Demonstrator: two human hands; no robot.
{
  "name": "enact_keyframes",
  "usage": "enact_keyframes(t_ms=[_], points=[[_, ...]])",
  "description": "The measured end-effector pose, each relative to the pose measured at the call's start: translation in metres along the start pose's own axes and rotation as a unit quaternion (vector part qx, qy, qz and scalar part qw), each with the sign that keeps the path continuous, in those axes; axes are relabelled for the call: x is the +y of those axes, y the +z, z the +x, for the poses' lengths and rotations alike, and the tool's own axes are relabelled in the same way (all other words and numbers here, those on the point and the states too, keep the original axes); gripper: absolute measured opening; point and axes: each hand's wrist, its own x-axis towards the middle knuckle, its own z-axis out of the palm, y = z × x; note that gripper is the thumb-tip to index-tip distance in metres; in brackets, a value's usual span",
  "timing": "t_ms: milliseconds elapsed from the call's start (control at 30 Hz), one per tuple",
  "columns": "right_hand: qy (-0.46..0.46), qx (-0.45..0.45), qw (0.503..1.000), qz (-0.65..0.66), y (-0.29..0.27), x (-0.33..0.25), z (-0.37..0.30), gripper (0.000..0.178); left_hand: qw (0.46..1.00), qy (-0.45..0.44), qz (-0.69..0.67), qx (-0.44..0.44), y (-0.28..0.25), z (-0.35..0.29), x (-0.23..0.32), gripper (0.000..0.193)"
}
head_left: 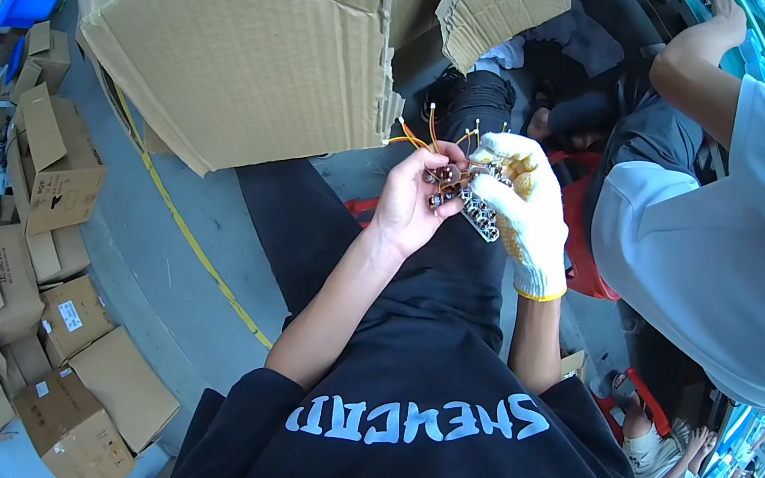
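My left hand, bare, is closed around small dark brown round parts. Thin orange, red and yellow wires with pale connector ends stick up from them. Close against it, my right hand wears a white knit glove with yellow patches and a yellow cuff. Its fingers are closed on a strip of small round metallic parts, which looks like a circuit board. Both hands meet above my lap, and the fingers hide where the two bundles touch.
A large torn cardboard sheet stands ahead and to the left. Several open cardboard boxes line the left side, beyond a yellow floor line. A co-worker in a white shirt sits close on my right, near a red stool.
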Motion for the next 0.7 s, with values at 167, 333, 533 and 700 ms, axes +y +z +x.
enact_keyframes(t_ms=[167, 333, 533, 700], points=[[-0.071, 0.022, 0.981, -0.181, 0.012, -0.017, 0.001, 0.044, 0.995, 0.028, 0.085, 0.035, 0.017, 0.0, 0.005, 0.017], [-0.024, 0.001, 0.981, -0.194, 0.016, -0.035, -0.006, 0.045, 0.993, 0.049, 0.101, 0.031, 0.016, -0.008, -0.001, 0.008], [0.029, -0.012, 0.994, -0.108, 0.008, -0.033, -0.004, 0.045, 0.994, 0.05, 0.099, 0.004, 0.009, -0.011, 0.0, 0.009], [0.05, -0.005, 0.997, -0.066, -0.003, -0.027, 0.0, 0.043, 0.993, 0.058, 0.103, -0.021, 0.01, -0.014, 0.001, 0.013]])
